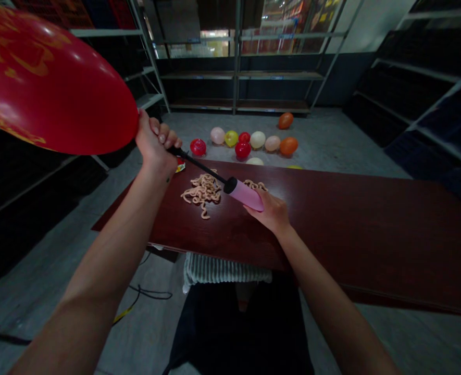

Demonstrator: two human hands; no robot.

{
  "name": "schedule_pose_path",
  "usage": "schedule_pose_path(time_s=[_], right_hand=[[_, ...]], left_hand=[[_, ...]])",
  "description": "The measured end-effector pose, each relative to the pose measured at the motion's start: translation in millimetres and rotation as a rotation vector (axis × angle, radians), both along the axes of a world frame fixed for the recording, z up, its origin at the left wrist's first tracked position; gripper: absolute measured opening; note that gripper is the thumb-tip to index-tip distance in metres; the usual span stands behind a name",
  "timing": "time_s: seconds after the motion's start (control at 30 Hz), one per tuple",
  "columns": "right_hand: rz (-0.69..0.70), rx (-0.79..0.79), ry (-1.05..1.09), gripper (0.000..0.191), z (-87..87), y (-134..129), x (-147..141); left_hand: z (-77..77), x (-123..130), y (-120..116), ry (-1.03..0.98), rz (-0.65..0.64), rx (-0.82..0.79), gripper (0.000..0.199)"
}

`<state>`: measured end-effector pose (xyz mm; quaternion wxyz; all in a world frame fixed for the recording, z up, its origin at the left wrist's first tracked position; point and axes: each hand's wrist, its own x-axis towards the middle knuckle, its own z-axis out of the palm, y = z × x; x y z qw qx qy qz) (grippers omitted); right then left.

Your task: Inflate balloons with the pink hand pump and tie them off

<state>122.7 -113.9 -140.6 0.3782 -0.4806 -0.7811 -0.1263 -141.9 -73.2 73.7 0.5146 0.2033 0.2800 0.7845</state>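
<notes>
A large inflated red balloon (66, 88) with yellow printing fills the upper left. My left hand (156, 138) is closed around its neck, where the black end of a hand pump meets it. The pump's black rod (202, 166) runs down to the right into its pink barrel (246, 194). Around that barrel my right hand (271, 211) is closed, above the table. Beneath the rod lies a pile of tan, wavy, uninflated long balloons (203, 190). More tan curly pieces (256, 185) lie behind the pump, partly hidden. The balloon's mouth is covered by my left fingers.
The dark red table (351, 224) stretches to the right. Beyond it, several inflated balloons (243, 149) lie on the floor before metal shelves (236, 75). A small colourful packet (180, 165) is by my left wrist. Cables (148, 292) lie on the floor at lower left.
</notes>
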Motion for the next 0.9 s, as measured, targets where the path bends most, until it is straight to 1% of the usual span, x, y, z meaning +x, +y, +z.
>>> schedule_pose_path(time_s=[0.1,0.17,0.23,0.27,0.33,0.4,0.5,0.57,0.63,0.77,0.9], right_hand=[[-0.018,-0.043,0.108,0.05,-2.8,1,5],[-0.028,-0.069,0.165,0.05,-3.8,3,8],[-0.048,-0.095,0.208,0.052,-4.6,5,9],[-0.065,-0.109,0.229,0.052,-4.9,6,9],[-0.111,-0.142,0.277,0.051,-5.2,8,10],[-0.168,-0.183,0.318,0.049,-4.9,8,10],[-0.249,-0.237,0.343,0.044,-2.6,8,10],[-0.271,-0.258,0.34,0.042,-0.6,8,10],[-0.256,-0.268,0.324,0.043,0.7,8,11],[-0.174,-0.243,0.254,0.049,0.2,9,11],[-0.084,-0.19,0.143,0.052,-0.3,8,8]], left_hand=[[8.4,28,8,0.051,-0.024,0.081,0.056],[11.0,49,15,0.104,-0.074,0.091,0.057],[9.3,73,24,0.148,-0.137,0.075,0.057],[6.0,86,28,0.163,-0.167,0.064,0.058],[-6.1,112,37,0.176,-0.213,0.031,0.059],[-24.1,138,46,0.178,-0.25,-0.022,0.06],[-51.8,164,57,0.153,-0.271,-0.082,0.057],[-64.3,168,63,0.119,-0.287,-0.113,0.056],[-71.3,164,66,0.098,-0.294,-0.129,0.055],[-80.8,138,64,0.071,-0.256,-0.148,0.054],[-95.7,107,50,-0.027,-0.195,-0.179,0.054]])
